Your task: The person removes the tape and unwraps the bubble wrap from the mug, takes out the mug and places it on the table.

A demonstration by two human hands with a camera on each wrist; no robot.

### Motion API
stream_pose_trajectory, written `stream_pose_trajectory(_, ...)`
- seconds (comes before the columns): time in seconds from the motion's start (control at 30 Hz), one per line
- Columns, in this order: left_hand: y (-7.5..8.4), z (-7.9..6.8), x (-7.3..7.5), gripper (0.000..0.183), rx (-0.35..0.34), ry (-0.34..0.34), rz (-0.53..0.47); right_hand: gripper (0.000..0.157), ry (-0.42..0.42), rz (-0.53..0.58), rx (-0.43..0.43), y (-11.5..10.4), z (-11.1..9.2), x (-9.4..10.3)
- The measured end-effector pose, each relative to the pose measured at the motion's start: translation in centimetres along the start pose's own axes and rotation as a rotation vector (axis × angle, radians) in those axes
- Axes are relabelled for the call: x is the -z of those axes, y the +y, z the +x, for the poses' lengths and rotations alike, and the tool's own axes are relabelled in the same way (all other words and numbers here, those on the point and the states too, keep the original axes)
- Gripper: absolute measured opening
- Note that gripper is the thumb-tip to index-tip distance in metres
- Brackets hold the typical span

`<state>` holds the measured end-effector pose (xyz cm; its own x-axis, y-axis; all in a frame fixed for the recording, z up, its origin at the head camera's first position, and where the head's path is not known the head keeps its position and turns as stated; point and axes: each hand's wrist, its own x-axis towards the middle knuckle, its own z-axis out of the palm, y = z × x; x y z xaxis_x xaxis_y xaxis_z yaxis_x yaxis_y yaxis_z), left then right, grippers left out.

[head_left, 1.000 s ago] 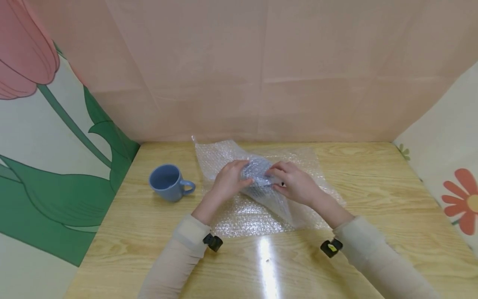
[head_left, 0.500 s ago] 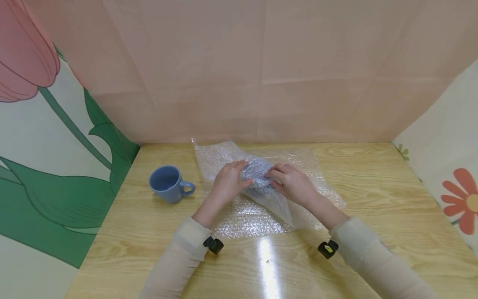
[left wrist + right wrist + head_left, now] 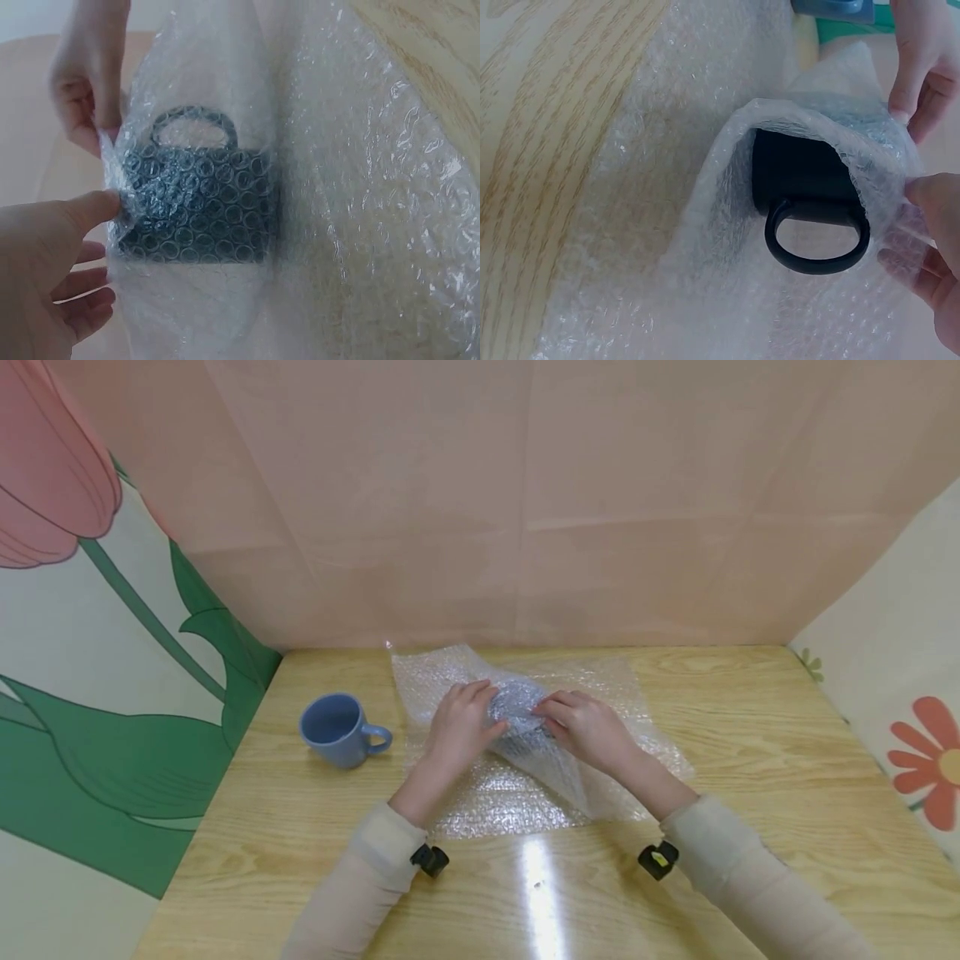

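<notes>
A dark mug (image 3: 802,176) lies on its side, rolled in bubble wrap (image 3: 517,702). Its handle (image 3: 817,266) sticks out of the wrap's open end in the right wrist view. From the left my left hand (image 3: 461,722) holds the wrapped mug, thumb on the near side and fingers over the far side. At the other end my right hand (image 3: 592,727) pinches the wrap's upper layer between thumb and fingers. The left wrist view shows the mug through the bubbles, with the left thumb (image 3: 94,206) pressing on the wrap.
A blue mug (image 3: 333,727) stands upright on the wooden table (image 3: 750,760), left of the wrap. A flat part of the bubble wrap sheet (image 3: 495,810) spreads beneath the roll. A pinkish backdrop (image 3: 525,527) rises behind the table's far edge.
My right hand has shifted slightly left, its fingertips closer in on the wrap. The left hand keeps its hold, and the wrapped mug stays in nearly the same place.
</notes>
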<state>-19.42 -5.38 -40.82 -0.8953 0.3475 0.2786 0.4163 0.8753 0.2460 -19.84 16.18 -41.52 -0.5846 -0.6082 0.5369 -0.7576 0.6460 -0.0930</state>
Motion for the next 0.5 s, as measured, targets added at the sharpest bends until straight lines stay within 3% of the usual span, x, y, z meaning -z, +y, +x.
stream_pose_trajectory(0.23,0.17,-0.18,-0.09,0.059,0.012,-0.015,-0.020,0.020,0.021,0.063,0.005,0.34,0.06,0.12)
stream_pose_trajectory(0.5,0.07,-0.25,-0.23,0.058,-0.009,0.021,-0.023,0.020,0.031,0.140,-0.003,0.98,0.03,0.27)
